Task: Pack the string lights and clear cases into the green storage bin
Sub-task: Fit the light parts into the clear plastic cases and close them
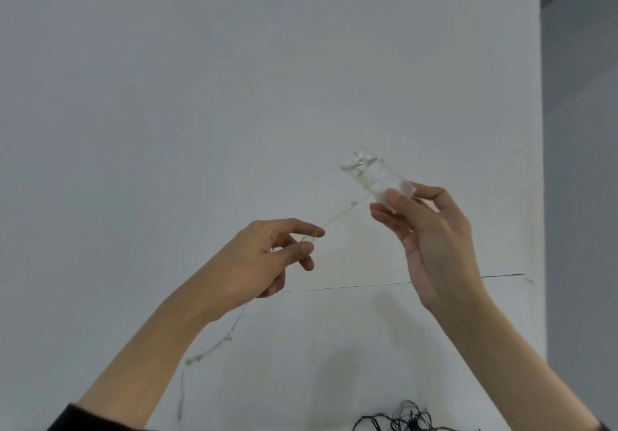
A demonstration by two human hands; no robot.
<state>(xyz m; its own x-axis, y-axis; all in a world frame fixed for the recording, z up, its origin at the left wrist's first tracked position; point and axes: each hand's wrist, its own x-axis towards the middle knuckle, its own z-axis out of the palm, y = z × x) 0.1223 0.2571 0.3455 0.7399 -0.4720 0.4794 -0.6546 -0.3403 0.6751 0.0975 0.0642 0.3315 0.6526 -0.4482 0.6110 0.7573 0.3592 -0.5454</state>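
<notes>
String lights (341, 215): wire partly wound, centre frame
Right hand (431, 240): fingertips grip clear case (371, 173)
Left hand (264, 256): pinches wire
Next: likely another wrap

view: head-worn, wide-angle, from the person's own eye line
facing: forward at white wall (234, 79)
nearness: close; left hand (267, 256) and right hand (431, 236) raised mid-frame

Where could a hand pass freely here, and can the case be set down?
No resting surface shows. Free: before the wall above the clear case, and left of the left hand. Crowded: the light string stretches between that hand and the right hand, then trails down; a dark cord tangle lies bottom centre.
</notes>
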